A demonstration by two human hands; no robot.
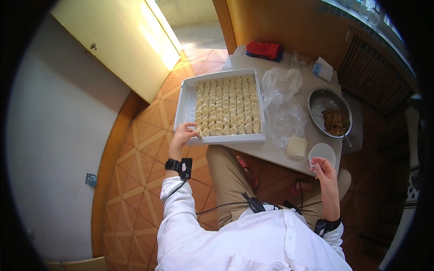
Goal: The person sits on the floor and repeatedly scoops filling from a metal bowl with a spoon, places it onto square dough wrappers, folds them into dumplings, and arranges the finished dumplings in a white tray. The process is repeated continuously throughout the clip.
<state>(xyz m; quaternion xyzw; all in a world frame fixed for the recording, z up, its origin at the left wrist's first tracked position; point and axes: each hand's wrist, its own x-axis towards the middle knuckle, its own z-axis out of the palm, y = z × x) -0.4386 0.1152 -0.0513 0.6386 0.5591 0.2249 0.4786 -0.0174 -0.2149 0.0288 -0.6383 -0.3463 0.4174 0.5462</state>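
Rows of folded wontons [227,105] fill most of a white plastic tray [220,139]. At the tray's near left corner, my left hand [185,133] pinches a folded wonton [199,131] beside the front row. My right hand [324,169] is raised over the near edge of a small white bowl [323,152], fingers curled and apart, with nothing clearly seen in them. Left of that bowl lies a stack of square dough wrappers [296,146]. Behind it stands a steel bowl [315,105] with brown minced filling [335,122] and a utensil handle at its rim.
Crumpled clear plastic bags [283,101] lie between tray and steel bowl on the pale table [271,154]. A red and blue cloth item [264,50] and a tissue packet [322,69] are at the back. The tray overhangs the table's left side. Cables hang near my lap.
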